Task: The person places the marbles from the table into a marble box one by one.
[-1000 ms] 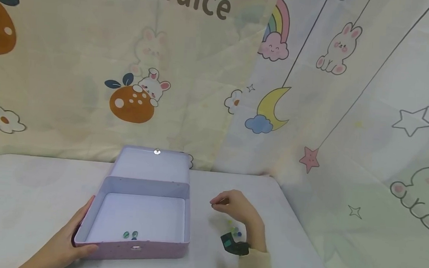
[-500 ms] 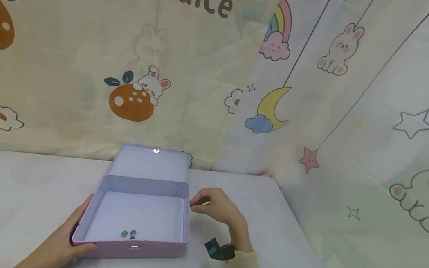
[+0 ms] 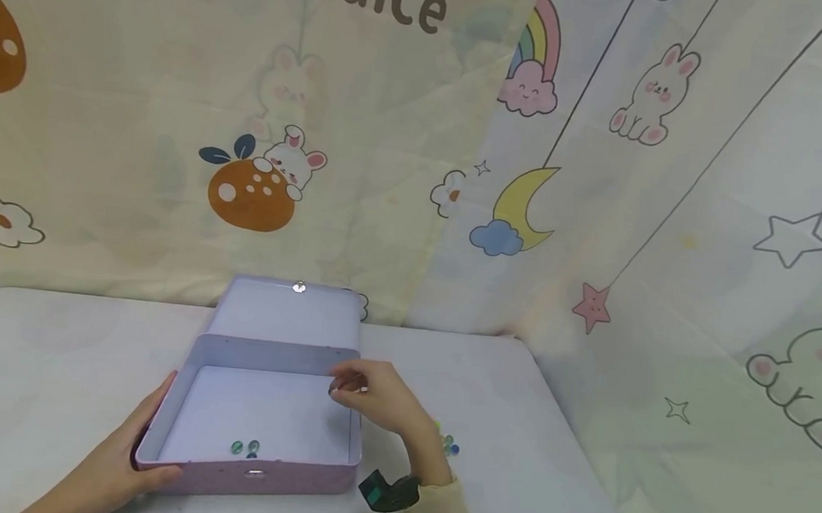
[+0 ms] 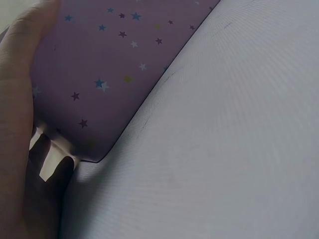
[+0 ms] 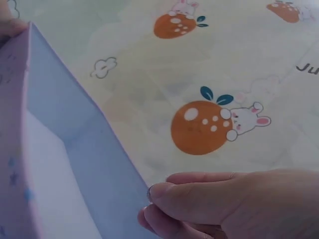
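A shallow lilac tin box (image 3: 298,479) stands with its hinged lid (image 3: 287,316) thrown back; coloured stars dot its outside in the left wrist view. My left hand (image 3: 112,454) grips the front left corner, thumb (image 4: 22,40) on the front wall and fingers along the side. Over the box's right part, my right hand (image 3: 384,396) pinches a small glass marble (image 5: 149,193) between thumb and fingertips, mostly hidden by them. Inside, near the front wall, lie a green marble (image 3: 237,447), another greenish one (image 3: 253,446) and a partly hidden dark one (image 3: 252,455).
Several loose marbles (image 3: 454,450), green, yellow and blue, lie on the white table (image 3: 507,419) right of the box, partly behind my right forearm. A printed cloth (image 3: 360,167) hangs behind the table and along its right side. A dark wrist camera (image 3: 389,492) sits on my right wrist.
My right hand has moved left with the pinched marble, from above the table, past the right wall, to over the box. My left hand keeps its grip on the corner.
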Motion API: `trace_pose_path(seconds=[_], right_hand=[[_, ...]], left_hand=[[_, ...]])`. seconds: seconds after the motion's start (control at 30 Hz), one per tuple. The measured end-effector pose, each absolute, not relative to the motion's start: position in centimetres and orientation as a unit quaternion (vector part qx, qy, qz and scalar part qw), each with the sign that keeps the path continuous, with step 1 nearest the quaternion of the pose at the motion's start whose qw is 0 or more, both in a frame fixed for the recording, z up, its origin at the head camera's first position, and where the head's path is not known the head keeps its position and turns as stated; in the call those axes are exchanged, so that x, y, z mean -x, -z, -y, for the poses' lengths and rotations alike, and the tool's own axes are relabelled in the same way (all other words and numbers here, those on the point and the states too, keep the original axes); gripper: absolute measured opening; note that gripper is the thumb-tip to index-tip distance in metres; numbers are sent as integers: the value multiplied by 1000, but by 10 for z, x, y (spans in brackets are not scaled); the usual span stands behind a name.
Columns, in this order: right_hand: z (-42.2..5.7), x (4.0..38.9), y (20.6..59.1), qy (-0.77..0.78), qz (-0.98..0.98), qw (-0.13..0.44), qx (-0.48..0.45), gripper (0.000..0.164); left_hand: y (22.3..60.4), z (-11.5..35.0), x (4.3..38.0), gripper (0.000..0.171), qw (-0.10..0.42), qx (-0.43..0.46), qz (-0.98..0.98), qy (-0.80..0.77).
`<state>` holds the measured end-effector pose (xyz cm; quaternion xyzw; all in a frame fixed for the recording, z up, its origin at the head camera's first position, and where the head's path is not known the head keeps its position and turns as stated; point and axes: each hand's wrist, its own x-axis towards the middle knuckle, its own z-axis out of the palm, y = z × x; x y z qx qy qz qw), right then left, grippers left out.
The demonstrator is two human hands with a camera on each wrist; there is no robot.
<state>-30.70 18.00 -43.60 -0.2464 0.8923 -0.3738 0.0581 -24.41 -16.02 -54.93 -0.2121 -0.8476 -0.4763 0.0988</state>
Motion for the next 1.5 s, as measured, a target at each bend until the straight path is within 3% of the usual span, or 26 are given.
trace_pose_path(seconds=[0.17,0.5,0.87,1.1,1.5], right_hand=[[-164,304,439,310,-915,47,253,9],[-133,290,448,137,-937,37,320,8],[-119,285,465,60,-934,42,350,13],[-118,285,463,48,-941,65,328,6],[-119,287,469,31,-936,51,347,10]], left_hand=[[548,163,245,112,117,223,845,471],[547,160,244,111,102,221,842,482],[550,160,243,109,80,211,839,496],[548,159,246,109,85,218,835,497],[548,160,245,110,95,215,840,489]])
